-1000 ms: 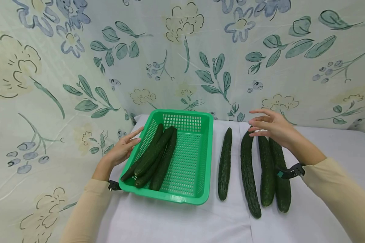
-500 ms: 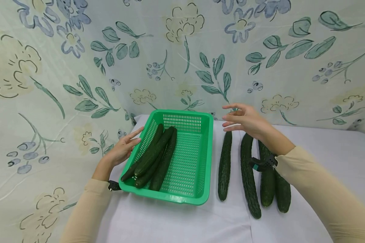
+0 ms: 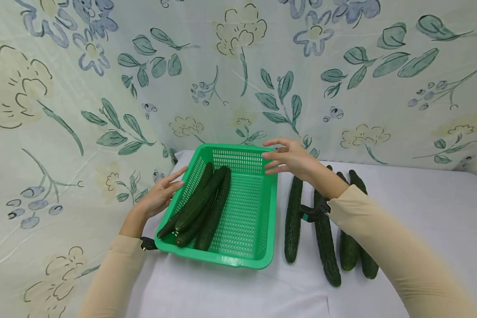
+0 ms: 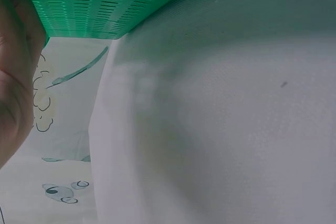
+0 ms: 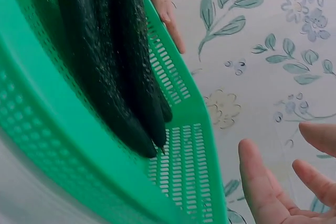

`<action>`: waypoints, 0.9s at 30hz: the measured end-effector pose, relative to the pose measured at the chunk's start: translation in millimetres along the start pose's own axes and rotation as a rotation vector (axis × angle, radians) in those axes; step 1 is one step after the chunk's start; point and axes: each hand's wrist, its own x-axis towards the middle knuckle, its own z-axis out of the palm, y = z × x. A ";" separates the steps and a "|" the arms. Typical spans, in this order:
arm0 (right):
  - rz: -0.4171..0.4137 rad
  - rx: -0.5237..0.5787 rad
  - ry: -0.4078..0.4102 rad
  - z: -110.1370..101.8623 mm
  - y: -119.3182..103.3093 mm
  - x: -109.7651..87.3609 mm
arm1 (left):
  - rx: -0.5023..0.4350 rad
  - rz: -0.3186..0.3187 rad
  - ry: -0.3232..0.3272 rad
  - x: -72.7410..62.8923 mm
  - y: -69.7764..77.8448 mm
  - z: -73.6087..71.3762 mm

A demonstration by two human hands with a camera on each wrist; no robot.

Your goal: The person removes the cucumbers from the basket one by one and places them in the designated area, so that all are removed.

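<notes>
A green plastic basket (image 3: pixel 226 259) with slotted walls stands on the white cloth. Several dark green cucumbers (image 3: pixel 202 201) lie lengthwise along its left side. My left hand (image 3: pixel 157 194) rests against the basket's left wall, fingers extended; in the left wrist view the hand (image 4: pixel 16 77) is partly cut off beside that wall. Over the basket's far right corner is my right hand (image 3: pixel 292 159), its fingers spread and holding nothing. In the right wrist view, a gap shows between the hand (image 5: pixel 286 198) and the basket. Touching at the rim cannot be told from the head view.
Several more cucumbers lie in a row right of the basket: a nearest one (image 3: pixel 293 225), a long curved one (image 3: pixel 327 247), then others (image 3: pixel 349 251) partly under my right forearm. A floral curtain (image 3: pixel 222 66) hangs behind and left of the white-covered table (image 3: pixel 230 291).
My right hand has moved left, from above the cucumbers on the cloth to the basket's far right corner, fingers still apart. The left hand, basket and cucumbers have stayed put.
</notes>
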 end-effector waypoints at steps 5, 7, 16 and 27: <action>0.031 0.026 -0.007 22.3 4.5 13.7 | 0.001 0.001 -0.002 -0.3 -1.5 -0.9; 0.043 0.032 -0.005 30.3 6.5 19.2 | 0.000 0.004 -0.004 -0.2 -2.0 -1.1; 0.092 0.086 -0.016 59.8 15.1 36.6 | 0.004 0.006 -0.005 0.5 -1.7 -0.7; 0.139 0.093 -0.029 89.8 27.7 51.9 | -0.016 0.010 -0.008 0.6 -1.2 -0.5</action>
